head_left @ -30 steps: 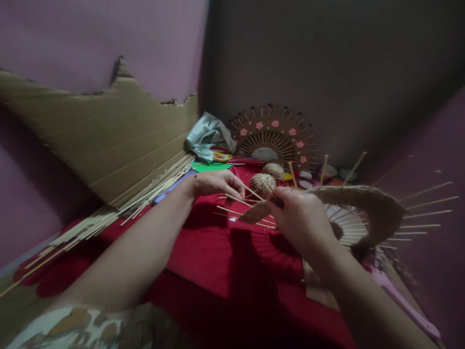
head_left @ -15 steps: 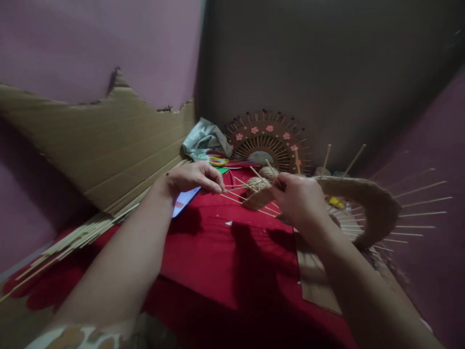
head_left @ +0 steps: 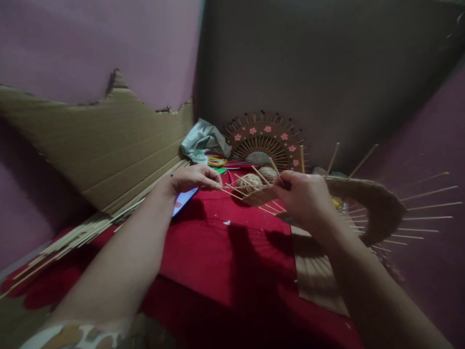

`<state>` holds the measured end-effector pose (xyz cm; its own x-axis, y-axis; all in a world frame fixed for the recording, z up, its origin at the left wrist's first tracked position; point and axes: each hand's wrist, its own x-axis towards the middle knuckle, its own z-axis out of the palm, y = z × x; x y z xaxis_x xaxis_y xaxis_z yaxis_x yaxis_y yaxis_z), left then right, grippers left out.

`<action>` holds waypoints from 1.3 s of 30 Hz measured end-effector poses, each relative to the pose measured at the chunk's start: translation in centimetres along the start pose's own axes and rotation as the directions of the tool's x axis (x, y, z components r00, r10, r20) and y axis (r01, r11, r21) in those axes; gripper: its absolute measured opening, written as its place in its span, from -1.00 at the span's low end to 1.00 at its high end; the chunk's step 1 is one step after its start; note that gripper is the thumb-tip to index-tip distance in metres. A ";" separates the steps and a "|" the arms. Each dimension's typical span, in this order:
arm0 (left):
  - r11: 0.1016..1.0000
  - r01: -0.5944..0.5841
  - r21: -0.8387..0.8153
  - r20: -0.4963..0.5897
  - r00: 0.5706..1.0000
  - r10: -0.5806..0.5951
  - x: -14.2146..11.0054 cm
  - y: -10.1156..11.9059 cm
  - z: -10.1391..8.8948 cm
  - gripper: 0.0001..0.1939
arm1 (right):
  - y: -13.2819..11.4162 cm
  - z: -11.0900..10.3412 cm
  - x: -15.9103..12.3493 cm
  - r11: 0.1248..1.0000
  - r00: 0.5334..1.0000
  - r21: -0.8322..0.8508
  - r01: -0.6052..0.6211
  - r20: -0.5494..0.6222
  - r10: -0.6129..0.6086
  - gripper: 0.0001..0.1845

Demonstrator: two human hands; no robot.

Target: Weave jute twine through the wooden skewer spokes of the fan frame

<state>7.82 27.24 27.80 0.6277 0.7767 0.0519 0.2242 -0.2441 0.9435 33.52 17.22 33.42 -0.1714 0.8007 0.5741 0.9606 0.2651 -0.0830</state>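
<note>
Right hand [head_left: 305, 194] was clamped on the brown arc [head_left: 385, 203] near its left end, above the red cloth [head_left: 207, 242]. Left hand [head_left: 196, 177] had thumb and fingertips together beside that end, at a thin stick's [head_left: 231, 194] tip; couldn't tell what was pinched. Steady arc, light pinch likely worked best; sideways force risked bending sticks. Left wrist angled inward, both forearms reached forward. Twine balls [head_left: 250, 183] sat beyond the arc's left end.
</note>
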 end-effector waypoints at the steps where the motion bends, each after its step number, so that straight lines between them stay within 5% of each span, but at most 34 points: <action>1: 1.000 -0.001 -0.012 0.003 1.000 0.001 0.1 -0.2 0.0 -0.83 | 0.0 -0.1 0.0 1.000 1.000 0.004 0.005 0.009 -0.005 -0.86; 9: 0.991 -0.037 -0.126 -0.022 0.999 0.034 0.6 -1.2 0.1 -0.79 | 0.0 -0.8 -0.1 0.996 0.996 0.051 0.075 0.052 -0.078 -0.86; 16: 1.000 -0.013 0.011 0.130 0.991 0.012 2.0 -1.3 2.1 -0.75 | -1.1 -0.7 0.0 0.986 0.987 0.123 0.113 0.101 -0.126 -0.87; 24: 0.998 0.058 -0.018 0.330 0.943 -0.049 3.1 -2.7 4.1 -0.79 | -2.4 -0.8 -1.0 0.978 0.971 0.176 0.109 0.189 -0.143 -0.90; 32: 1.000 -0.007 -0.021 0.243 0.970 0.011 2.1 -1.3 3.3 -0.79 | -1.1 -1.3 1.3 0.991 0.998 0.121 0.061 0.017 -0.063 -0.86; 39: 0.998 -0.055 -0.008 0.151 0.987 0.056 0.6 -0.5 1.1 -0.83 | -0.1 -1.1 4.3 0.989 0.997 0.140 -0.053 0.071 0.044 -0.85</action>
<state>8.89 27.15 26.96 0.7448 0.6651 0.0541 0.1832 -0.2817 0.9419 32.97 20.08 36.84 -0.1441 0.8474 0.5110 0.9282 0.2947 -0.2271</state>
